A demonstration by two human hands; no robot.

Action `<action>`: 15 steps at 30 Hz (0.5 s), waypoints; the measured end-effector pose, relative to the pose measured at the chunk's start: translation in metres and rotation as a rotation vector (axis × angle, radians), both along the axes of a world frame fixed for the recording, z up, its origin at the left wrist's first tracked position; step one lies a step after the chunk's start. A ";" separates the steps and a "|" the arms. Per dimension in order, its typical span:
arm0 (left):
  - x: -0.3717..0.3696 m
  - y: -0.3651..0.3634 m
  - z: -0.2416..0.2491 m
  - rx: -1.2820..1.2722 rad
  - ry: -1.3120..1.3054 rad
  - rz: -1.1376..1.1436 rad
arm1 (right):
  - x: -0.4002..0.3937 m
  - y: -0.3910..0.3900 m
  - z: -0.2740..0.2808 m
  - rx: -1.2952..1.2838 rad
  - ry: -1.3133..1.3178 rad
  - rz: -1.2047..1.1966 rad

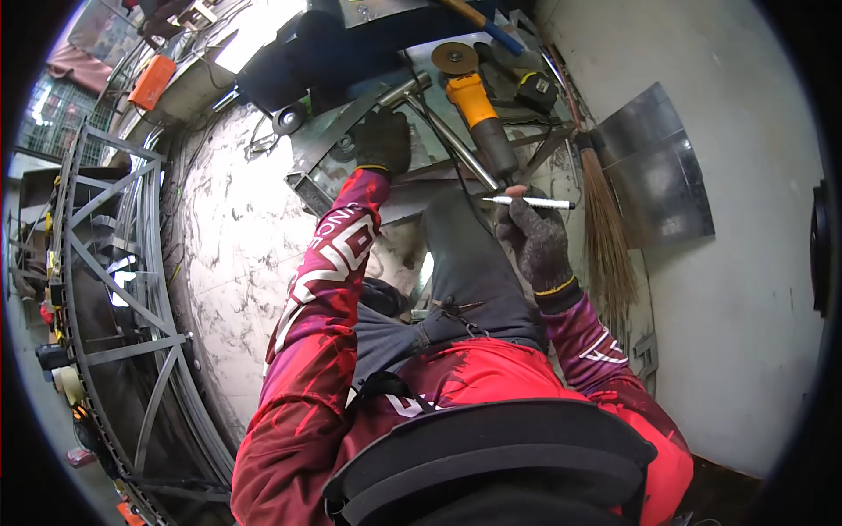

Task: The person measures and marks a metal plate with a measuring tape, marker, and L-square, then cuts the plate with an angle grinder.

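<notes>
My right hand point(537, 237), in a dark grey glove with a bare fingertip showing, pinches a white marker pen point(531, 202) held roughly level. My left hand point(382, 142), in a dark glove, rests on the metal pieces at the work area, beside a flat steel bar point(338, 131); its fingertips are hard to make out. Near it lies a shiny metal tube point(452, 143) with a short crosspiece at its upper end. An orange angle grinder point(474, 101) with a round disc lies just right of the tube, above my right hand.
A tape measure point(537, 90) and a hammer with a blue and wooden handle point(491, 28) lie behind the grinder. A straw broom point(603, 219) and a dark metal sheet point(656, 167) lean at the right wall. A steel frame point(123, 298) stands left.
</notes>
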State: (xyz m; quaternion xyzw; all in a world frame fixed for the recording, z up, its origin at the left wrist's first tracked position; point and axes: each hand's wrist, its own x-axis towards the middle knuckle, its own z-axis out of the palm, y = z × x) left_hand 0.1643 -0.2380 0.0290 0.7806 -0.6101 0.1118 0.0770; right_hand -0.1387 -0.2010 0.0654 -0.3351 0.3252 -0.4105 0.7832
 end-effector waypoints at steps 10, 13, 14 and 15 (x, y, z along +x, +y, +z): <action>-0.077 0.103 0.027 -0.410 0.528 -0.300 | 0.027 -0.013 0.017 -0.009 -0.045 0.057; -0.083 0.121 0.030 -0.289 0.614 -0.224 | 0.031 -0.006 0.020 -0.033 -0.005 0.115; -0.082 0.125 0.031 -0.291 0.616 -0.219 | 0.033 -0.003 0.020 -0.057 0.017 0.120; -0.082 0.126 0.031 -0.291 0.613 -0.237 | 0.034 -0.002 0.020 -0.082 0.038 0.122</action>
